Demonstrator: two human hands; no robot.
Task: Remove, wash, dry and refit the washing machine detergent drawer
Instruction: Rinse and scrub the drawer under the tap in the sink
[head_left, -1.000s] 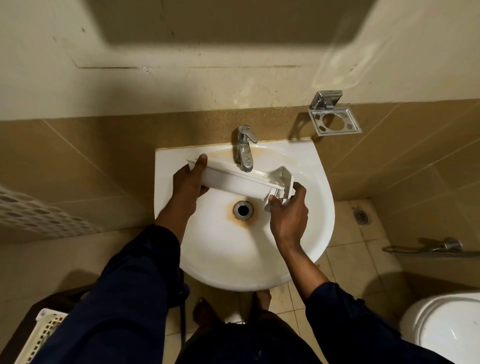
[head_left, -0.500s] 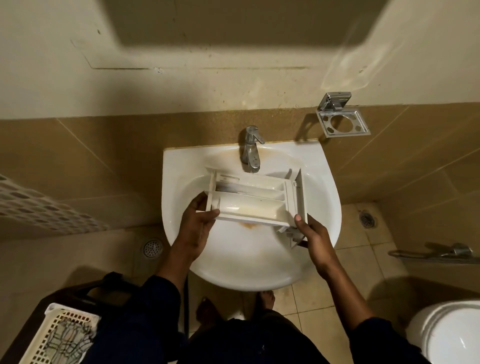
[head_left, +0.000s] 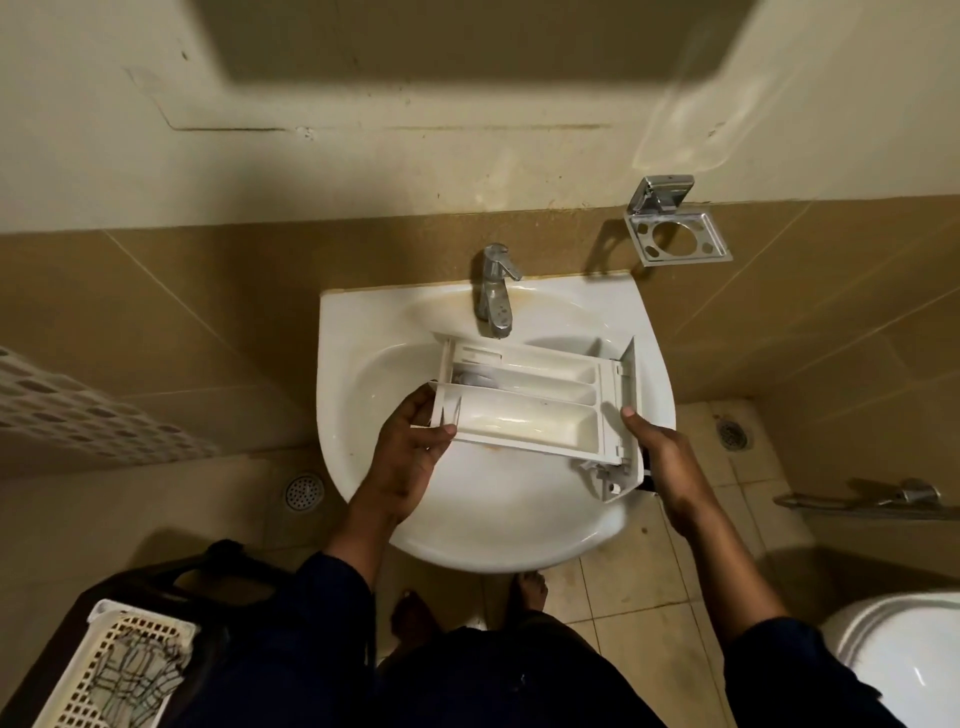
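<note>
Two hands (head_left: 410, 460) (head_left: 665, 462) grip drawer (head_left: 524, 415) (compartments up) over sink (head_left: 498, 540).

Tap (head_left: 494, 291) close above drawer (head_left: 535, 410) rear; bare basin (head_left: 498, 512) below

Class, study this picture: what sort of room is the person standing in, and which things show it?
Most likely a small bathroom: a white basin with a chrome tap on the tiled wall, a toilet at lower right, and a floor drain.
</note>
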